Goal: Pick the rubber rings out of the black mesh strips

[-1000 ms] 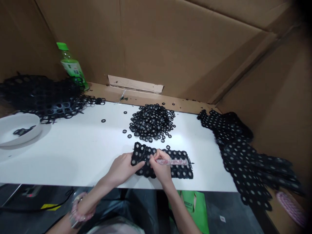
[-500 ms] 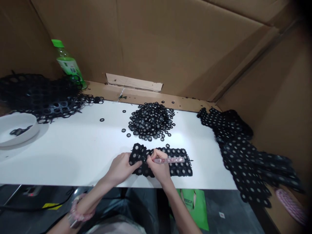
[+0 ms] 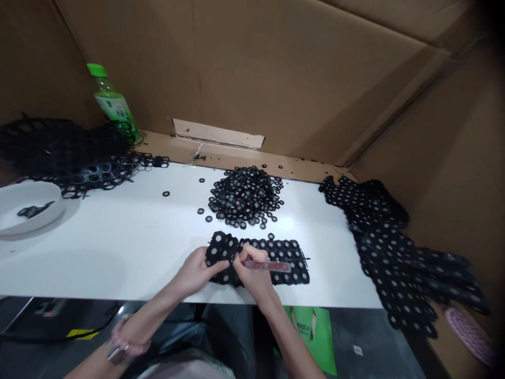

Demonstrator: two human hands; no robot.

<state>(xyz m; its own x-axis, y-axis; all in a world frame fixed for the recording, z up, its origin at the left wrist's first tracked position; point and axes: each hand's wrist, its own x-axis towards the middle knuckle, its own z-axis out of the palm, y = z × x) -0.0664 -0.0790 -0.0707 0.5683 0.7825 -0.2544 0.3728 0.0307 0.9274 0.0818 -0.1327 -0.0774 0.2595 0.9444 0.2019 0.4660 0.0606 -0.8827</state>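
Observation:
A black sheet with rows of pale round discs [image 3: 284, 252] lies near the front edge of the white table. My left hand [image 3: 197, 271] grips its left end, which is lifted and folded over, thumb on top. My right hand [image 3: 252, 266] is closed round a clear pinkish pen-like tool [image 3: 276, 266]; its tip is hidden among the fingers at the sheet's folded part. Just behind the sheet sits one loose black ring [image 3: 271, 237]. Farther back is a heap of small black rings with pale centres [image 3: 246, 195].
At the left stand a white bowl [image 3: 39, 218] with black pieces, a tangle of black perforated sheet [image 3: 67, 152] and a green-capped bottle [image 3: 116, 105]. Disc-filled black sheets [image 3: 389, 252] hang over the right edge. Cardboard walls [image 3: 252, 79] surround the table.
Both hands have shifted slightly left. The pen-like tool has turned a little, its free end now lower and farther left. The folded end of the sheet has moved slightly left.

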